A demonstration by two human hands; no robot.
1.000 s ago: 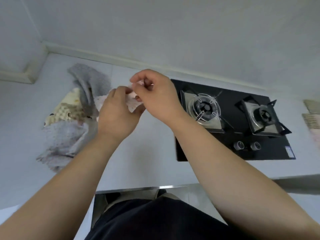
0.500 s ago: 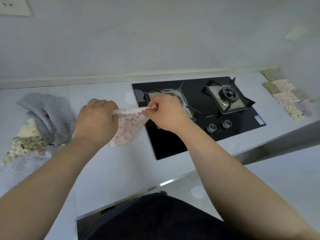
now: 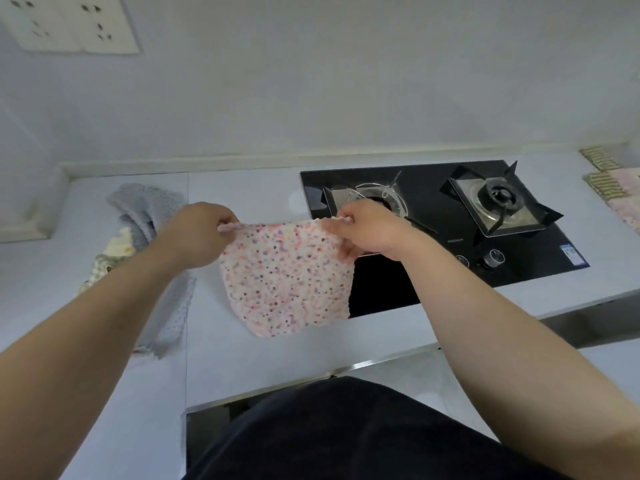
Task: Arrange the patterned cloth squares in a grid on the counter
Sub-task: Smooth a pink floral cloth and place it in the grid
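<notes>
The head camera is my only view. The left hand (image 3: 197, 233) and the right hand (image 3: 367, 233) each pinch one upper corner of a soft white cloth square speckled with pink and purple dots (image 3: 287, 275). The cloth hangs spread between them above the pale grey counter (image 3: 242, 344), and its right side overlaps the front left corner of the black glass gas hob (image 3: 433, 188). I cannot tell whether its lower hem touches the counter.

I read the two-corner hold as a way to pull the piece open and square, so it can go down flat without folds.

On the left, partly behind the left forearm, lies a crumpled heap of grey knitted and cream checked cloths (image 3: 145, 202). I take that to be the unsorted stock. At the far right edge, beyond the hob, flat patterned squares (image 3: 609, 188) lie side by side, probably the start of the grid.

The hob lies between the heap and that grid, so I judge the next move to be a carry to the right. The hem would need to be kept clear of the burner supports.
</notes>
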